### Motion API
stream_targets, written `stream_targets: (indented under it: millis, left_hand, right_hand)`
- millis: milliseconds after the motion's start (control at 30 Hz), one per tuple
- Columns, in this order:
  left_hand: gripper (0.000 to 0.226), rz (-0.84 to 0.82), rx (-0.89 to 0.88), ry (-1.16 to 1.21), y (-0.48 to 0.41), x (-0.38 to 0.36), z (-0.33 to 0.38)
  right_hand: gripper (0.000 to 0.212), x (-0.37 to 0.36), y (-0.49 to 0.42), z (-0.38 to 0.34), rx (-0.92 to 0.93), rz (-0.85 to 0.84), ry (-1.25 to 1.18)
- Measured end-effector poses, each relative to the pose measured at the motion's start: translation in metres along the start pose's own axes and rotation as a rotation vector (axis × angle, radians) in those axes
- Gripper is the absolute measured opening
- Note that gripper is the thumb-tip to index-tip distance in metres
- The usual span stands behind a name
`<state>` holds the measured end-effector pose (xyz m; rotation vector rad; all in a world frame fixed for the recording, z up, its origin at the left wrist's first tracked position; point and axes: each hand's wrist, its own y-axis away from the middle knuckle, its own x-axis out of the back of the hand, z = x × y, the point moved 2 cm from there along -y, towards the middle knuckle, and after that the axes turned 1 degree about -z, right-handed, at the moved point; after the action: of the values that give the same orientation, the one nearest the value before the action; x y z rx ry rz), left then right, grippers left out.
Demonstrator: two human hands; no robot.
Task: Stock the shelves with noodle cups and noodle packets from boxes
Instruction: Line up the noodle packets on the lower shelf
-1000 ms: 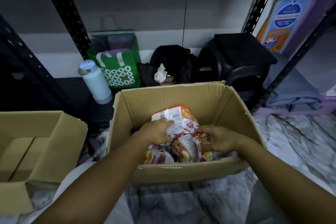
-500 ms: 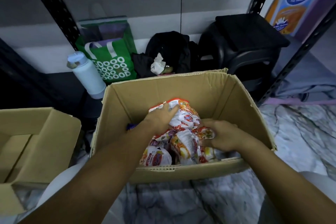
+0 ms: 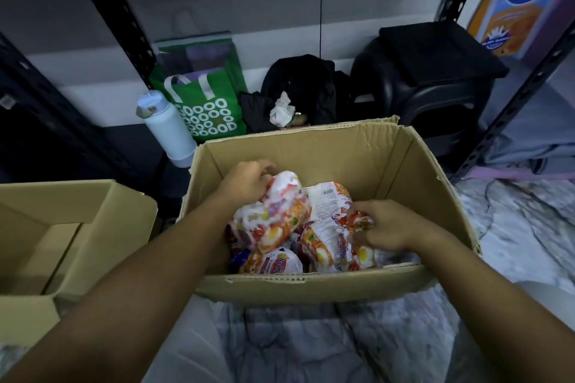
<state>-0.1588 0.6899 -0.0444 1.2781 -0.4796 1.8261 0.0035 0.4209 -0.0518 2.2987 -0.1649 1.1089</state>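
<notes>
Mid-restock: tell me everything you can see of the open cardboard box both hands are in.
The cardboard box is plain brown corrugated card, open-topped, its top edges ragged and far wall creased. It rests on the marbled floor. Noodle packets lie heaped loosely inside. The left hand grips one packet; the right hand pinches another by the near wall. Both forearms reach over its near rim.

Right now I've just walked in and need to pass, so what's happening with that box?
A person has both hands inside the open cardboard box of noodle packets. The left hand grips one packet atop the pile; the right hand pinches the edge of another packet. Neither has left the box yet.
</notes>
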Motion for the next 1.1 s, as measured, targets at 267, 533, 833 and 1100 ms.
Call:
stream_targets:
  millis: [267,533,833,1100]
  left_hand:
    - [0.128,-0.225,0.122,-0.089,0.017,-0.041,0.007]
    - [0.112,-0.294,0.172,-0.127,0.020,-0.044,-0.009]
    - [0.126,-0.276,0.265,-0.022,0.016,-0.045,-0.022]
    - [0.112,-0.266,0.283,-0.084,0.020,-0.042,-0.018]
  right_hand:
    - [0.026,0.003,-0.004,-0.001,-0.059,0.159,0.050]
    - [0.015,0.030,0.000,-0.008,-0.083,0.590,-0.012]
    - [0.028,0.044,-0.045,-0.029,-0.024,0.598,-0.027]
    - [0.030,-0.041,-0.043,-0.109,0.380,-0.179,0.213]
